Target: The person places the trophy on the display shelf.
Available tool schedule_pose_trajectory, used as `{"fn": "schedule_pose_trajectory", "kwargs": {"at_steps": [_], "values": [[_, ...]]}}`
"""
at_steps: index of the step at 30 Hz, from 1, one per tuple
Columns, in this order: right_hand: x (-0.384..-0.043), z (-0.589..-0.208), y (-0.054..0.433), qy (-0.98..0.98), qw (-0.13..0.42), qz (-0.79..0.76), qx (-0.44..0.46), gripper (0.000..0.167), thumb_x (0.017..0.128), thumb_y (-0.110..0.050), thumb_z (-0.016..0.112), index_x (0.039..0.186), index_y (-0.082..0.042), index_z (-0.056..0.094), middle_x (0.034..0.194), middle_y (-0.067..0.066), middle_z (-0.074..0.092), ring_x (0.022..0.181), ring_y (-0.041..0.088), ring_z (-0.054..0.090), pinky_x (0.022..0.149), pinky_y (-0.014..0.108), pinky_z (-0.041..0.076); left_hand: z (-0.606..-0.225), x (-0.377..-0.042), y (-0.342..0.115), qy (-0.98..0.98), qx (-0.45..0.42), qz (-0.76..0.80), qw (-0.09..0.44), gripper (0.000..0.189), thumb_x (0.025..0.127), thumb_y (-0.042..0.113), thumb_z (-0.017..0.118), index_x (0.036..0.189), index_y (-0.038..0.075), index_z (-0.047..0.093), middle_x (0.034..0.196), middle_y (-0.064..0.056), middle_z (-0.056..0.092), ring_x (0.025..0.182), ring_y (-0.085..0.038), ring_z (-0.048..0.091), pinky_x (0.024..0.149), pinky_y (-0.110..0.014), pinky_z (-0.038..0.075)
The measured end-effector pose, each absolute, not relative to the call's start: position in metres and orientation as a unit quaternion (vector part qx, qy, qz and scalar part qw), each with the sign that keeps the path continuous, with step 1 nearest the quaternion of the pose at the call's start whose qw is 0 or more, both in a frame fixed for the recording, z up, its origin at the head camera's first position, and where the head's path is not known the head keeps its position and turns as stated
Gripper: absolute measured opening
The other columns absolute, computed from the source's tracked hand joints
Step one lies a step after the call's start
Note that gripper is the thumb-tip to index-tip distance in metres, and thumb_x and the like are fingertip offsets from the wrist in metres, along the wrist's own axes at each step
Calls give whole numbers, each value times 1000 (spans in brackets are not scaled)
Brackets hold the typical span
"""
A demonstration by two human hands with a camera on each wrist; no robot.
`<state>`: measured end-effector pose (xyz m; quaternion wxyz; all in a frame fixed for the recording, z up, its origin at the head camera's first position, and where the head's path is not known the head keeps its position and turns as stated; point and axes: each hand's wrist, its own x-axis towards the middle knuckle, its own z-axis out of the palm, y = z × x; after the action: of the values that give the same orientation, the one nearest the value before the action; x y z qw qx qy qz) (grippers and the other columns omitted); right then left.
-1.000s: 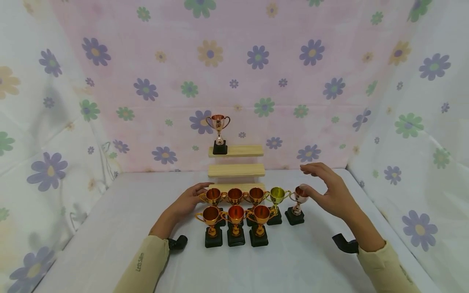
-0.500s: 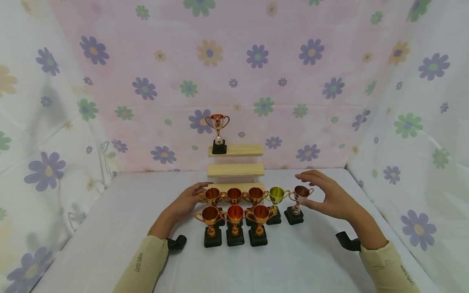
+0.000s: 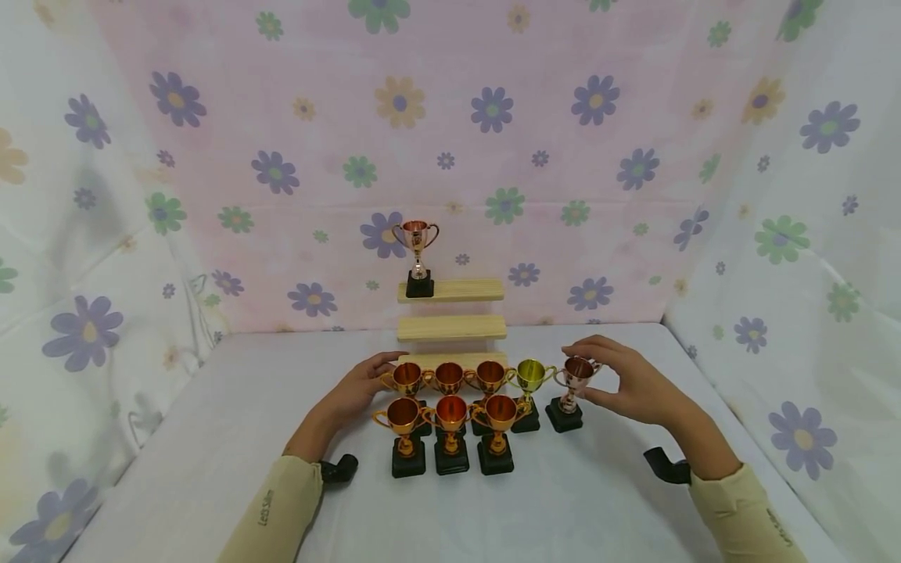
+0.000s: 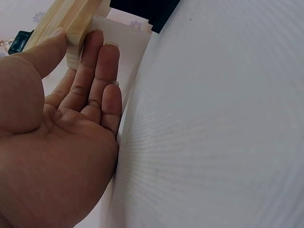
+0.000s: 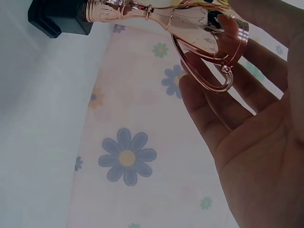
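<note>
While the left hand [image 3: 360,385] stays at the left end of the wooden stepped stand [image 3: 450,328], the right hand [image 3: 637,385] has come lower and nearer to the rose-gold trophy [image 3: 575,379], which is right of the centre in the lower half of the frame. Half a second ago its fingers were further from the cup; now the thumb is at the near side of the bowl and the other fingers bend around the far side. Whether they already press on the metal, I cannot tell, so I would not call it a firm grasp. The black base seems to rest on the bench [image 3: 211,469], and the trophy has kept its place.

In my judgement, this change means that the work is passing from reaching to taking hold of this one cup, and it is not lifted yet.

As the left wrist view shows, the left hand pinches the stand's end between thumb and fingers, probably to steady it.

On the top board, above the centre of the frame, a second rose-gold trophy [image 3: 418,268] stands upright at the left end. Below, a yellow-gold trophy [image 3: 530,377] is just left of the approached one, and six orange-gold trophies [image 3: 451,413] stand in two rows further left.
</note>
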<state>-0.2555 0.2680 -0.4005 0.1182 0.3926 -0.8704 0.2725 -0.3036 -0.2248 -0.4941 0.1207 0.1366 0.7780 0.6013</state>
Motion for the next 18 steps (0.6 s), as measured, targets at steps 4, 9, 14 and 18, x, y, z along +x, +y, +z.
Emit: {"fn": "schedule_pose_trajectory", "kwargs": {"at_steps": [4,9,14,18], "values": [[-257,-403,267,-865,117,279,399,54,90,-5,85,139,-14,67,129,-5,65,99,5,64,85,27,56,-494,-302,-225,778,141,601,120,52,110,18,57,160,12,46,129,-14,69,125,-28,61,122,-57,28],[-259,-404,267,-865,121,279,400,48,91,-6,83,137,-14,68,127,-5,66,97,4,64,84,27,56,-493,-302,-225,780,141,598,121,51,110,21,58,159,14,46,132,-13,69,129,-29,59,123,-60,27],[-258,-404,268,-867,122,278,395,48,91,-6,84,135,-15,69,126,-6,66,97,4,64,83,27,57,-494,-303,-224,780,134,598,126,50,110,22,58,159,17,47,133,-11,69,132,-29,58,124,-60,25],[-257,-404,267,-870,123,272,392,48,91,-8,84,135,-16,69,127,-6,66,97,3,64,83,27,57,-494,-302,-225,780,130,598,126,50,109,20,58,158,17,48,133,-10,69,133,-29,58,125,-61,23]]}}
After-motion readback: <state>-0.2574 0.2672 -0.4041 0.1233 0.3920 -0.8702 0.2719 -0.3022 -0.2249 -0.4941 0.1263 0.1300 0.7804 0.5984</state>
